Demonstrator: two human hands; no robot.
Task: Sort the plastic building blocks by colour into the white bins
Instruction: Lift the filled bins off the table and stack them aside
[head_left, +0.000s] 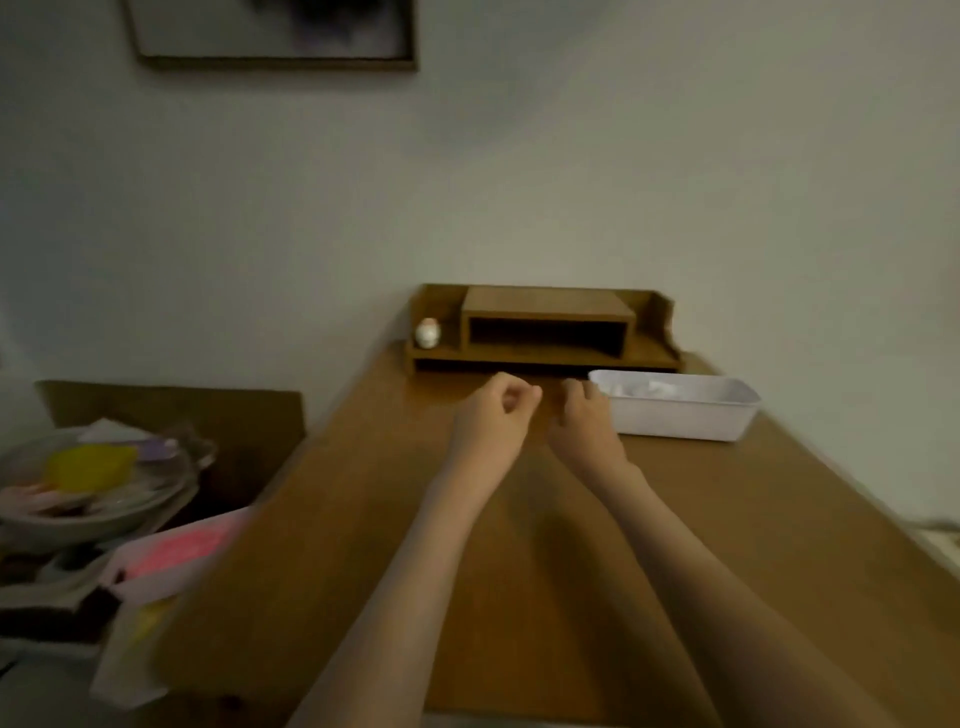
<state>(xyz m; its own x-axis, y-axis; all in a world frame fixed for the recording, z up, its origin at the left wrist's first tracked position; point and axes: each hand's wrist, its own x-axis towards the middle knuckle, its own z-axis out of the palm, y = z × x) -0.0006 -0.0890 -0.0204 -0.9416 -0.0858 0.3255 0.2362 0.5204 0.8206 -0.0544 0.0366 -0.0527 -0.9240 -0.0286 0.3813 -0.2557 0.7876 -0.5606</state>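
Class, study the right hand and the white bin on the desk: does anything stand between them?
Nothing visible does. The right hand hangs just left of the white bin, with only bare desk between them. The wooden shelf stands behind both, out of the way.

The table (467, 545) is showing a warm mid-brown; the desk organiser (545, 306) is wearing the same brown, going darker in its recesses; the bin (680, 421) is standing out plain white; the little figurine (428, 332) is looking white with faint reddish marks (too blurred to read as a pattern); a yellow piece (91, 467) is glowing in a grey bowl (78, 525), lilac (156, 448) showing beside it; a sheet (176, 551) is blazing pink; the wall (571, 182) is reading off-white.
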